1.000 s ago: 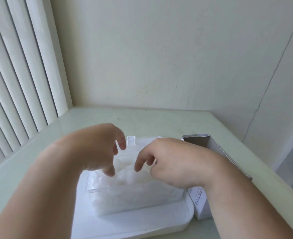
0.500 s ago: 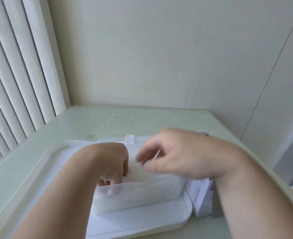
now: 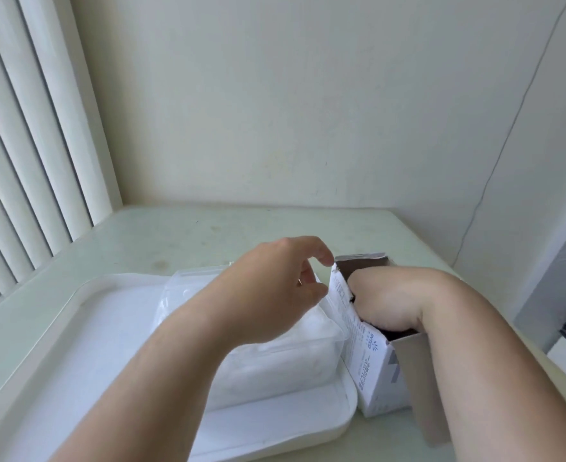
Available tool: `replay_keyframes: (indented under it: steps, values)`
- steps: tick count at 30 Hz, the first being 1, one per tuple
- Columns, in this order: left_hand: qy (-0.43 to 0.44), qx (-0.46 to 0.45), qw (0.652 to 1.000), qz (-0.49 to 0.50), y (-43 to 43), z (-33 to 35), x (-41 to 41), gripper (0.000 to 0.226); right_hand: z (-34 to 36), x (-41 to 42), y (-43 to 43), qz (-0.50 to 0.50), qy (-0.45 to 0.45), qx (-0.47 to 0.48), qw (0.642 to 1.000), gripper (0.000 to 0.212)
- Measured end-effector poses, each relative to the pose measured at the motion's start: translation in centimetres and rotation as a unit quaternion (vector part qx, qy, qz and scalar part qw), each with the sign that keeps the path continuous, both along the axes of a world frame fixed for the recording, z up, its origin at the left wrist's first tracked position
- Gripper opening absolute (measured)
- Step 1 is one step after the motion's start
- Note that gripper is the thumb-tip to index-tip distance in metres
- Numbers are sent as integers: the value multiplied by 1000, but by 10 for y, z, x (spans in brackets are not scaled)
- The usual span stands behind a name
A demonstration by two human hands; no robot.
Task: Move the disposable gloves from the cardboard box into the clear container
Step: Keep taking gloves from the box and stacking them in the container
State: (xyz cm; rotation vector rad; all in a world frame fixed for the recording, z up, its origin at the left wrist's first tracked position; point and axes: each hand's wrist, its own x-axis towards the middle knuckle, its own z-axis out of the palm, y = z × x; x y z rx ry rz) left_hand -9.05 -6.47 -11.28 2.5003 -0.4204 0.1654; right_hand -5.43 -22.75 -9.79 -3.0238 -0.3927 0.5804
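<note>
Down inside the white printed cardboard box (image 3: 370, 371), the right hand (image 3: 386, 300) hides its fingers; I cannot tell their grip. Beside its flap the left hand (image 3: 275, 288) curls loose fingers, empty. Below them white disposable gloves (image 3: 310, 330) pack the clear plastic container (image 3: 337, 353): likely light, limp, slippery; pinch a bunch.

cardboard box (image 3: 373, 371) mouth occupied, clear container (image 3: 291, 365) open-topped

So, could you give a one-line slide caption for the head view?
Right hand reaches inside the cardboard box while left hand touches its flap beside the clear container.
</note>
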Motion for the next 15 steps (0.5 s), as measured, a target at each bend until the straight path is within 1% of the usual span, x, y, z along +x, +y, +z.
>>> replay_keyframes:
  steps: [3, 5, 7, 9, 12, 14, 15]
  values:
    - [-7, -6, 1000, 5, -2, -1, 0, 24, 4, 1, -6, -27, -36, 43, 998, 26]
    - [-19, -11, 1000, 15, -1, 0, 0, 21, 10, -1, -11, -52, -21, 112, 992, 23]
    - [-32, -23, 999, 31, 1, 2, 1, 18, 17, -5, -17, -68, -19, 155, 985, 21]
    - [-38, -45, 997, 43, 1, 2, 1, 17, 23, -6, -22, -75, -67, 174, 980, 20]
    - [-41, -66, 996, 47, -1, 2, 1, 15, 29, -5, -29, -83, -158, 211, 961, 27]
    - [-38, -72, 996, 44, -4, 1, 1, 14, 29, -3, -34, -82, -185, 254, 946, 30]
    - [-35, -74, 996, 42, -5, 1, 0, 13, 28, -2, -37, -78, -190, 276, 939, 28]
